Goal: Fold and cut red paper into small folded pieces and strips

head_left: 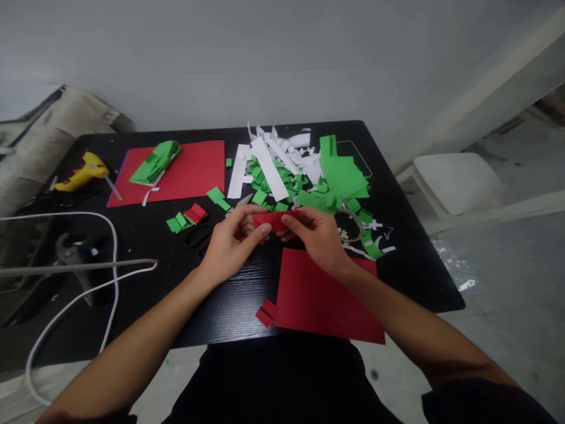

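I have the left hand (235, 238) and right hand (320, 235) pinching opposite ends of the folded red paper strip (274, 221) above the black bench (233, 312), apparently so its layers lie flat.

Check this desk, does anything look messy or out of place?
Green and white paper scraps lie in a loose heap toward the far side, which looks untidy. The near red sheet sits askew, its right corner jutting past the edge of the black table.

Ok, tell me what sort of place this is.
Probably an indoor craft workspace: the black table holds a yellow glue gun, cut green paper and red sheets.
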`<state>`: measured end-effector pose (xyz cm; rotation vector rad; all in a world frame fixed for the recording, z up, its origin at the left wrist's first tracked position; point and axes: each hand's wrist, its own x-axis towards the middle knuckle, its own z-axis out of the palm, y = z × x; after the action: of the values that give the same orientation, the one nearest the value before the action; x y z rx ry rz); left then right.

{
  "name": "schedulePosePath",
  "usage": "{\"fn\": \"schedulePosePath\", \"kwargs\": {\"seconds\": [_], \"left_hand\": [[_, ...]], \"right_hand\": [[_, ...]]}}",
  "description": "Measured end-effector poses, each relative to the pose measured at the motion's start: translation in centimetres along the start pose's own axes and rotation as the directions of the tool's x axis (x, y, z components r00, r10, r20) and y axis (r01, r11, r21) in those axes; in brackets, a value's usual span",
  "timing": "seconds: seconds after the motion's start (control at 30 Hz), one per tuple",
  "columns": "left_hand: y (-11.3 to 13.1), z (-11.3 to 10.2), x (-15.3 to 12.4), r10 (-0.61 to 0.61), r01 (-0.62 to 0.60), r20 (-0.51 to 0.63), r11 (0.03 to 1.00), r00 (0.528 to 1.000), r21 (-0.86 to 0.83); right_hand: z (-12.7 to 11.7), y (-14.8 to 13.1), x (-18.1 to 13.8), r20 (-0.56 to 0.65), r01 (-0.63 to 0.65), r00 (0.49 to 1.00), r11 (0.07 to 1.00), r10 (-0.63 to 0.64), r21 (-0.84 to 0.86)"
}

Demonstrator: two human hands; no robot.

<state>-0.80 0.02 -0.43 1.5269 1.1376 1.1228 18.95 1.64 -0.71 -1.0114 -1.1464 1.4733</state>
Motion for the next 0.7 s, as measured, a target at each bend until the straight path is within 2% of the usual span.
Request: {"fn": "schedulePosePath", "kwargs": {"seconds": [0.2, 0.47, 0.7], "left_hand": [[0.61, -0.1, 0.16, -0.07, 0.07, 0.019, 0.997, 0.997, -0.025], [-0.1, -0.2, 0.29, -0.09, 0.09, -0.01, 0.996, 0.996, 0.024], [0.48, 0.14, 0.31, -0.121, 0.122, 0.019, 0.987, 0.993, -0.108]], "right_hand": [[0.01, 0.11, -0.1, -0.004, 0.05, 0.999, 0.998, -0.05, -0.035], [0.18, 0.17, -0.11, -0.029, 0.071, 0.997, 0.996, -0.073, -0.059], [0.15, 0.21, -0.36, 0.004, 0.04, 0.999, 0.997, -0.039, -0.073]]}}
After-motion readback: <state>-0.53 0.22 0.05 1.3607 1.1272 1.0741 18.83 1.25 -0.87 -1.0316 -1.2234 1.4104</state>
